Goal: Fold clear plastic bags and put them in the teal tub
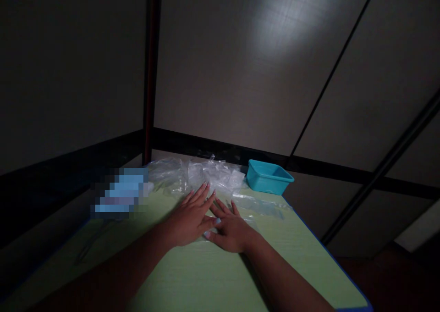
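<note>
Left of the teal basket [263,183], the left hand [192,216] and right hand [233,231] lie flat — grips wide, holding nothing — likely pinning clear plastic [252,220] against the desk [192,280].

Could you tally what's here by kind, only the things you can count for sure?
Hands: 2 (left hand, right hand)
Turquoise container: 1
Green table: 1
Total: 4
Left out as uncountable: overlapping clear plastic, pixelated blue patch.
</note>
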The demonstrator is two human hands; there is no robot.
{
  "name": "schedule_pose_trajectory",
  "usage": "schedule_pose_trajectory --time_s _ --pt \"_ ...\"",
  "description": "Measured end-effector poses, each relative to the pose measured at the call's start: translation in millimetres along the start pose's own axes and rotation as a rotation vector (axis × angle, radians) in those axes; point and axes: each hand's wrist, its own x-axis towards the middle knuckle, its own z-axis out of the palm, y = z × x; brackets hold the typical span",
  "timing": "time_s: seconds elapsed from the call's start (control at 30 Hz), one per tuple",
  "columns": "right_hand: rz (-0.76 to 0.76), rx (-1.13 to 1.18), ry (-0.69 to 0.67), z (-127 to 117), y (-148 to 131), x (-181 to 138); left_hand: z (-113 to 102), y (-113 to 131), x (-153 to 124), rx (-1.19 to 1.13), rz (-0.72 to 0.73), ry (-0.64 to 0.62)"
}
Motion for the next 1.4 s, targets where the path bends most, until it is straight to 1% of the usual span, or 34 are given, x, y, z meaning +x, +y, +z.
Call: schedule_pose_trajectory --time_s 0.07,0.13,0.2,0.27,0.43,0.5,0.57,0.63,0.67,0.7,0.77,0.87,0.93,1.23,1.4 --pt "0.006 0.002 0.008 0.9 1.4 1.4 6.7 1.4 -1.4 -0.070 0.016 -0.064" --pt "0.027 -0.004 0.014 2.9 3.2 3.0 11.8 0.3 -2.0 -0.138 0.078 -0.096" --pt "0.040 -0.020 0.014 5.6 5.2 4.3 15.9 -0.6 -1.7 -0.190 0.170 -0.086" --pt "0.039 -0.033 0.021 8.0 6.9 5.0 19.5 -0.6 -1.0 -0.222 0.228 -0.067" --pt "0.012 0.055 0.057 6.6 10.7 4.1 23.5 -2.3 -0.4 -0.214 0.194 -0.054" --pt "0.027 0.095 0.129 2.4 14.4 2.3 21.2 -4.8 -0.1 -0.169 0.176 -0.017" --pt "0.072 0.094 0.267 -3.5 21.6 -0.7 17.4 -8.2 0.7 -0.112 0.152 0.025" --pt "0.175 0.060 0.386 -10.0 33.0 -4.9 13.9 -12.2 1.4 -0.060 0.105 0.035" --pt "0.252 0.041 0.404 -13.0 40.1 -7.4 12.7 -14.3 1.5 -0.041 0.077 0.025" --pt "0.342 0.024 0.391 -15.6 47.7 -10.0 12.0 -16.1 1.4 -0.029 0.052 0.003" --pt "0.431 0.012 0.358 -18.9 63.0 -15.0 11.8 -18.6 0.3 -0.028 0.025 -0.058" --pt "0.496 0.015 0.303 -19.9 80.8 -21.4 12.2 -18.8 -2.2 -0.062 0.042 -0.144" --pt "0.522 0.026 0.263 -19.6 87.0 -24.6 11.7 -17.1 -3.8 -0.081 0.068 -0.177" --pt "0.622 0.063 0.066 -24.2 92.0 -38.1 10.2 -11.7 -6.3 -0.095 0.256 -0.259" --pt "0.640 0.072 -0.002 -27.8 91.6 -41.4 11.3 -10.5 -7.2 -0.119 0.321 -0.320"
